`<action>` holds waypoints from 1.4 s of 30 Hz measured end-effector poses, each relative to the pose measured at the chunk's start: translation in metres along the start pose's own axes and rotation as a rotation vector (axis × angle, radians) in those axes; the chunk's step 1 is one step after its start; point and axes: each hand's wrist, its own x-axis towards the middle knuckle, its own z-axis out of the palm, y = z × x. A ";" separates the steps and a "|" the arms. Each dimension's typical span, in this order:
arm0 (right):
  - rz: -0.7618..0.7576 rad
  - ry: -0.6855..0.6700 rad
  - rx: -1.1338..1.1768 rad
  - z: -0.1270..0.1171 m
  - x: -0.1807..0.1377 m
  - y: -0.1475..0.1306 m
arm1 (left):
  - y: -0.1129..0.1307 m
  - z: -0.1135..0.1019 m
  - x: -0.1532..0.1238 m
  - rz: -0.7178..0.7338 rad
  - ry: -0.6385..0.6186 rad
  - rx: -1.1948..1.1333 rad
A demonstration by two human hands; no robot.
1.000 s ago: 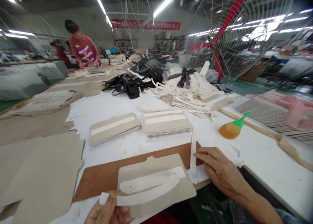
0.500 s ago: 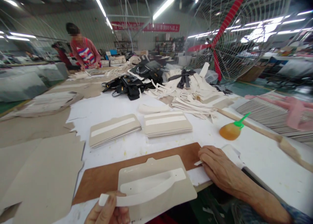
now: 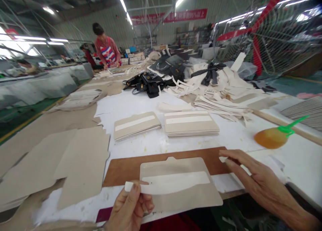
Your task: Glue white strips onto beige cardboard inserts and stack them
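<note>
My left hand (image 3: 132, 205) pinches the left end of a white strip (image 3: 173, 187) between thumb and fingers. The strip's right part lies along a beige panel (image 3: 186, 202) with rounded corners and a small tab on top; its left end is raised. Beneath the panel is a long brown board (image 3: 120, 170). At the board's right end my right hand (image 3: 259, 177) has its thumb and forefinger close together, with a small white scrap (image 3: 222, 159) showing between them. Most of that scrap is hidden by the fingers.
Two stacks of beige panels (image 3: 192, 127) with white strips lie ahead. An orange squeeze bottle (image 3: 270, 138) with a green spout is at right. Black bag parts (image 3: 147, 83) and white offcuts (image 3: 221, 108) are piled behind. Beige sheets (image 3: 80, 167) lie left; a large fan (image 3: 254, 29) and a co-worker (image 3: 108, 51) are beyond.
The view has swung left, so things sit further right. The strip now lies lower and flatter over the panel. My right hand has lifted slightly from the board's end, its fingers straighter.
</note>
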 end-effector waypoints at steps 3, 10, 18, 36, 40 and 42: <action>0.245 -0.299 0.356 0.008 -0.008 -0.040 | -0.002 0.006 0.001 -0.013 0.023 -0.057; 0.434 -0.501 0.594 0.024 -0.003 -0.057 | -0.008 -0.001 0.004 -0.054 -0.064 -0.060; 0.614 -0.570 0.996 0.018 -0.008 -0.058 | -0.009 0.005 -0.004 -0.066 -0.077 -0.071; 0.456 -0.357 0.285 0.030 0.019 -0.020 | 0.009 -0.024 0.025 0.351 -0.138 0.761; 0.449 -0.253 0.238 0.042 0.020 -0.011 | 0.011 -0.017 0.037 0.436 -0.043 0.921; 0.480 -0.220 0.221 0.047 0.020 -0.010 | 0.011 -0.015 0.044 0.461 0.021 0.994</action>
